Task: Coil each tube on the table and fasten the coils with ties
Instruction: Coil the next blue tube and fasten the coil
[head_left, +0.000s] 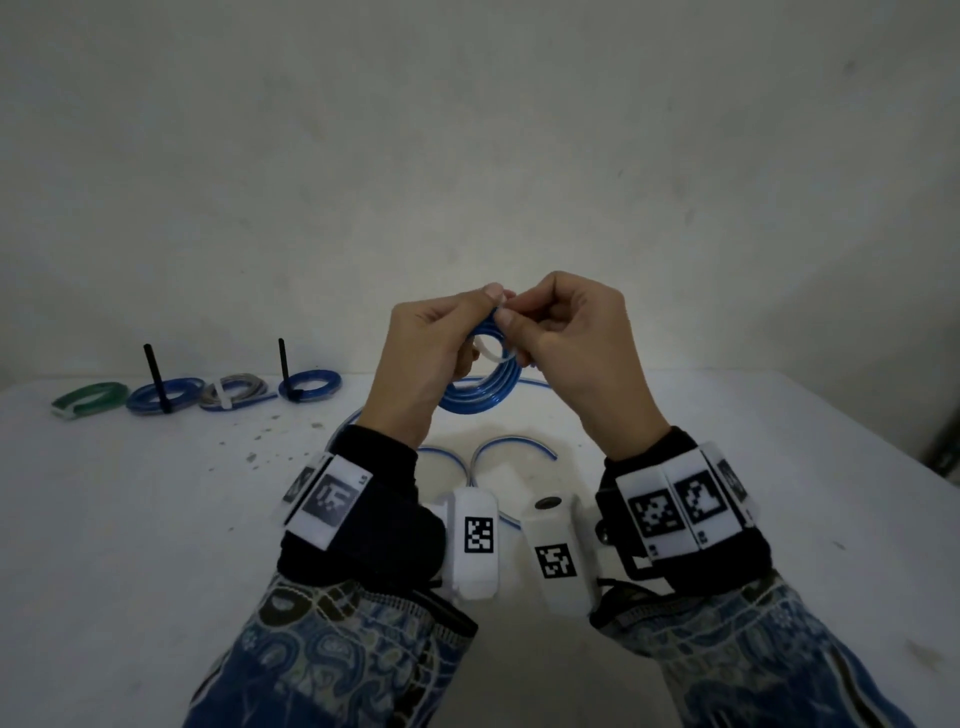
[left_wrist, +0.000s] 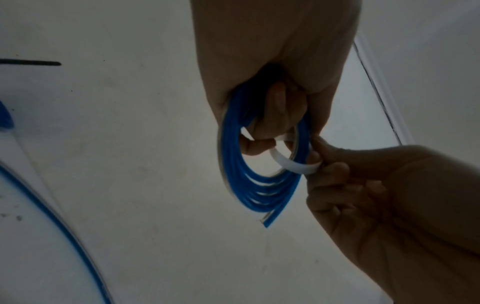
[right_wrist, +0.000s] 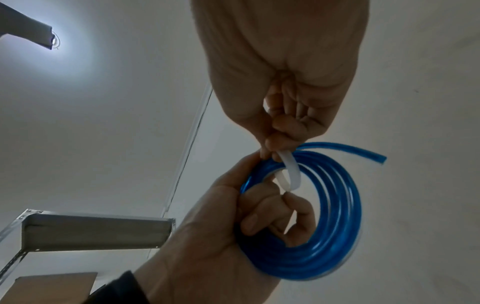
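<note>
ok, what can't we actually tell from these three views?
- Whether the white tie is locked: its ends vanish under the fingertips in every view.
- How the left hand grips the blue coil: head view blocked by the hand's back.
- Loose blue tube on the table: wrist cameras cover its run.
- Far coils: too small to judge tie fastening.

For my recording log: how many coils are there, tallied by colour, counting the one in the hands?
Blue coils: 3
Green coil: 1
Grey coil: 1
Total: 5
</note>
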